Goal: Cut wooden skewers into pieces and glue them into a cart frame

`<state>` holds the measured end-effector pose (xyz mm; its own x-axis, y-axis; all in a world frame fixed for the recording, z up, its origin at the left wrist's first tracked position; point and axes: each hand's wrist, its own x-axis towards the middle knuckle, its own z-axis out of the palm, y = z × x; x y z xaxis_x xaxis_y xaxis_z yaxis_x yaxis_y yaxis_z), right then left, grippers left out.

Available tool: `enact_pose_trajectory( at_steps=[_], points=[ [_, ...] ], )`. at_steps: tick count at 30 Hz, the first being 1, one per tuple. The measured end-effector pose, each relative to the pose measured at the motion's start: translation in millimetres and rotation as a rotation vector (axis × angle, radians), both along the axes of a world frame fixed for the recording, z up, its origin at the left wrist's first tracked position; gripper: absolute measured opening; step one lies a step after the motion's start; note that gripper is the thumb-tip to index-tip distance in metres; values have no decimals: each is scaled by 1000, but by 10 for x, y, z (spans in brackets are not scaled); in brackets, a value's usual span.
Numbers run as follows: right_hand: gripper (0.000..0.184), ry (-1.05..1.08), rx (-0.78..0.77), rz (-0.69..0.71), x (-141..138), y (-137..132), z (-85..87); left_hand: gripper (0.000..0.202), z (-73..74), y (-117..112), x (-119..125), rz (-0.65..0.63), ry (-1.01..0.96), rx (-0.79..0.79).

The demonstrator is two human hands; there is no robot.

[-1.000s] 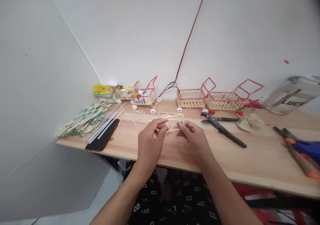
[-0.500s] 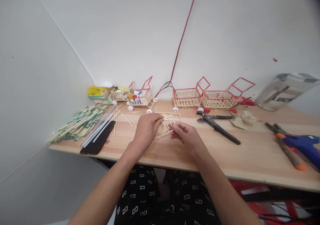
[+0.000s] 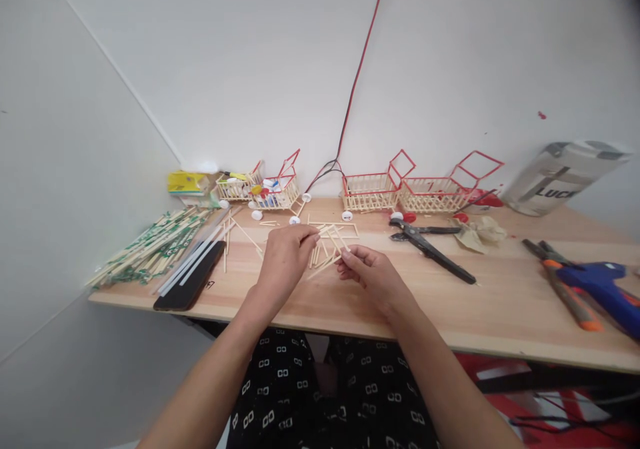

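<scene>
Stick frame (image 3: 340, 237) between hands above bench (image 3: 435, 309): looks partly joined; no walls or wheels on it. Right hand (image 3: 367, 270) pinches near corner; left hand (image 3: 284, 256) curled at far end, grip hidden, cannot tell. Carts (image 3: 373, 200) behind look built.

The tabletop (image 3: 475, 316) looks smooth, grained wood; the stick frame (image 3: 339, 236), matt bare wood; the glue gun (image 3: 587, 276), smooth plastic; the tan scrap (image 3: 480, 234), crumpled matt paper.
</scene>
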<state>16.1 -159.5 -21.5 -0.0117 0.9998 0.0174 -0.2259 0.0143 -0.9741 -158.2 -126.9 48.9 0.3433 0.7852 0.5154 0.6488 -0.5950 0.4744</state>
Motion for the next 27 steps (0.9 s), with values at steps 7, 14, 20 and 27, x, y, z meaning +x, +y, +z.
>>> enact_pose_trajectory(
  at_steps=[7, 14, 20, 27],
  points=[
    [32, -22, -15, -37, -4, -3, 4, 19, -32, 3, -3, -18, -12, -5],
    [32, -95, 0, -38, 5, -47, 32, 18, -18, 0, -5, -25, -22, -12],
    [30, -622, 199, -359, 608, -96, 86, 16, 0, 11, -47, -25, -51, -46],
    [33, -1377, -57, -606, 1597, -144, -1, 18, -20, 6, -38, -41, -58, -80]
  ],
)
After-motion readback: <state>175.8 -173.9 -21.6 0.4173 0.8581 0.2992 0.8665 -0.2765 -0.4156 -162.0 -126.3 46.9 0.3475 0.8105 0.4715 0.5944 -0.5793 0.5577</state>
